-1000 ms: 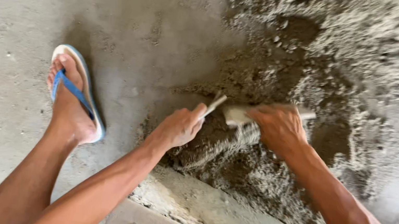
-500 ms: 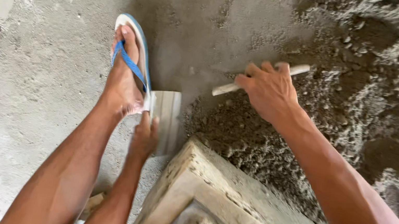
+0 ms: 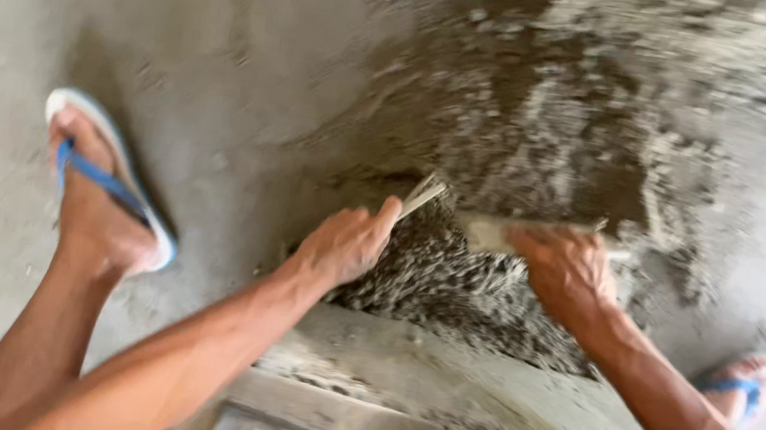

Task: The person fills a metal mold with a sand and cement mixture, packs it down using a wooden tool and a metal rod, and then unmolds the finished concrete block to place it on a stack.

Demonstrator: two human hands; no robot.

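My left hand (image 3: 349, 240) grips a thin flat board (image 3: 422, 195) that sticks up past my fingers. My right hand (image 3: 569, 270) is closed on a pale flat board (image 3: 490, 231) lying across the heap. Between the two boards sits a mound of damp grey sand mix (image 3: 441, 269), held right at the far edge of a grey block mould (image 3: 400, 369). The frame is motion-blurred.
A large heap of the same grey mix (image 3: 562, 100) spreads across the concrete floor beyond my hands. My left foot in a blue flip-flop (image 3: 103, 193) stands at the left. My right foot in its flip-flop (image 3: 744, 385) shows at the right edge.
Half a second ago my left hand was down by a flat board next to my foot. It is now back at the heap, and both boards have a mound of mix between them.
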